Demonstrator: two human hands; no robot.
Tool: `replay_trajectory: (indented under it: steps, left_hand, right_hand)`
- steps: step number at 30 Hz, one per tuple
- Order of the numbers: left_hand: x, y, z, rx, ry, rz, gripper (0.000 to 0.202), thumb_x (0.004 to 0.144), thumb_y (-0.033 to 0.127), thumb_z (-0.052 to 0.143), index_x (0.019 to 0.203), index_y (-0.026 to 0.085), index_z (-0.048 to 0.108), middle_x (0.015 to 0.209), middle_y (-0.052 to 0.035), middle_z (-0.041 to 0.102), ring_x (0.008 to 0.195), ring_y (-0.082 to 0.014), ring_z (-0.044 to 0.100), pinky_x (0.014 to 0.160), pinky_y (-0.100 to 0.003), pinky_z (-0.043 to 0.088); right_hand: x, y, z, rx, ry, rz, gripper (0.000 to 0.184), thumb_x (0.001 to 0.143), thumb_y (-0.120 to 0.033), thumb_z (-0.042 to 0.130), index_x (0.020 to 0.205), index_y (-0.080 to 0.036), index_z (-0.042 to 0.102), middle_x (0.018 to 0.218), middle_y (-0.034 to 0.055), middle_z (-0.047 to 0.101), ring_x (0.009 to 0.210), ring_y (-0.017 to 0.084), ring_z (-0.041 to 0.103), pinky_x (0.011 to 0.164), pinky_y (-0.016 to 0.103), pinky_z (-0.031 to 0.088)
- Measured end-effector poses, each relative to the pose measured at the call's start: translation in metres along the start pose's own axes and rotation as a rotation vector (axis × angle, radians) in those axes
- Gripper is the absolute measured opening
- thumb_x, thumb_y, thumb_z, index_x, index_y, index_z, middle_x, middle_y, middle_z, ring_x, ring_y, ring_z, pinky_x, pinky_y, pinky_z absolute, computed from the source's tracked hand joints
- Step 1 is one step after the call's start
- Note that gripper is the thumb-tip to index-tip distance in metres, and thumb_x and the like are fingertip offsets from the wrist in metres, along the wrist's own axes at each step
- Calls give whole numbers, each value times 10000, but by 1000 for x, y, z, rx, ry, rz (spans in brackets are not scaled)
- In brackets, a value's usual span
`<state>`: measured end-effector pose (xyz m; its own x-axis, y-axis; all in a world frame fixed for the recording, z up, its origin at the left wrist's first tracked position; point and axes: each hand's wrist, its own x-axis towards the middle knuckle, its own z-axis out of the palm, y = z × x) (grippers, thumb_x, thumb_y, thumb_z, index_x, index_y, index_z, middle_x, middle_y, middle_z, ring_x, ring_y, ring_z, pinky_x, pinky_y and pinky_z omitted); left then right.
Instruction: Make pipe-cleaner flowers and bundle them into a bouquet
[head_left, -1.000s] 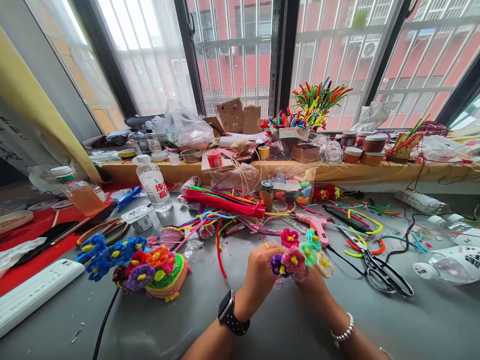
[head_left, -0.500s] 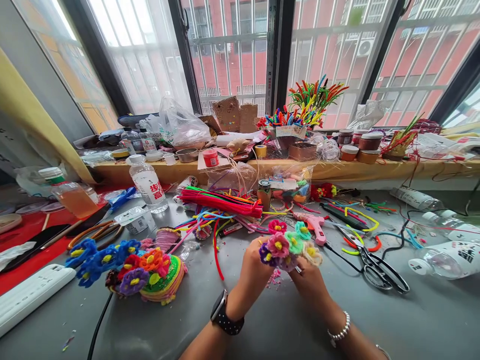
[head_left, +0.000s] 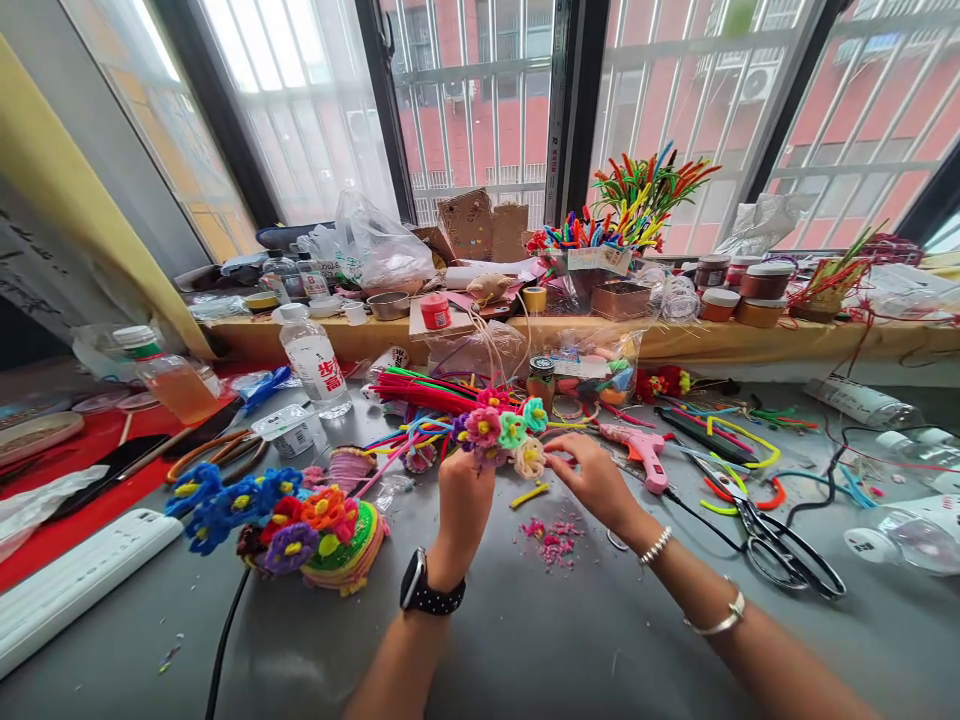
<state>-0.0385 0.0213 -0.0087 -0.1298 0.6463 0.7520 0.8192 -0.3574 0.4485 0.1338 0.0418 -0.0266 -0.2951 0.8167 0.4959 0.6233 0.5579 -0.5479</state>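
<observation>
My left hand [head_left: 466, 505], with a watch on its wrist, is closed around the stems of a small bouquet of pipe-cleaner flowers [head_left: 484, 428]. Its blooms are pink, purple, mint green and cream; the stems are hidden in the fist. At the bouquet's right edge, the bent thumb and forefinger of my right hand [head_left: 596, 482] pinch at the cream flower [head_left: 529, 457]. A short yellow pipe-cleaner piece [head_left: 529, 496] lies below, near pink fuzz scraps [head_left: 553, 543]. To the left sit blue pipe-cleaner flowers [head_left: 240, 503] and a round, striped pipe-cleaner piece [head_left: 349, 555] with more blooms.
On the right lie a pink glue gun [head_left: 637, 450], scissors [head_left: 787, 550] and plastic bottles [head_left: 907, 535]. Red pipe cleaners [head_left: 420, 390] are bundled behind my hands. A white power strip [head_left: 82, 580] lies left. The sill [head_left: 480, 342] carries jars and craft supplies.
My left hand has raised the bouquet and moved it left. My right hand has come out from beneath the flowers to their right side, uncovering the yellow piece and pink scraps.
</observation>
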Motion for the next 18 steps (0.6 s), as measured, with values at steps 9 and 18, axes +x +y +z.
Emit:
replay_trajectory:
  steps: [9, 18]
  left_hand:
    - [-1, 3, 1, 72, -51, 163, 214, 626, 40, 429, 487, 166, 532, 501, -24, 572, 482, -123, 525, 463, -192, 354]
    - [-12, 3, 7, 29, -26, 176, 218, 597, 19, 430, 449, 161, 504, 437, -31, 538, 435, -140, 513, 426, -212, 352]
  right_hand:
    - [52, 9, 16, -274, 24, -166, 172, 795, -151, 429, 824, -176, 596, 833, 52, 585, 791, 176, 489, 686, 256, 409]
    - [74, 10, 17, -449, -3, -236, 215, 771, -161, 469, 966, -160, 560, 993, 97, 520, 907, 225, 422, 764, 318, 381]
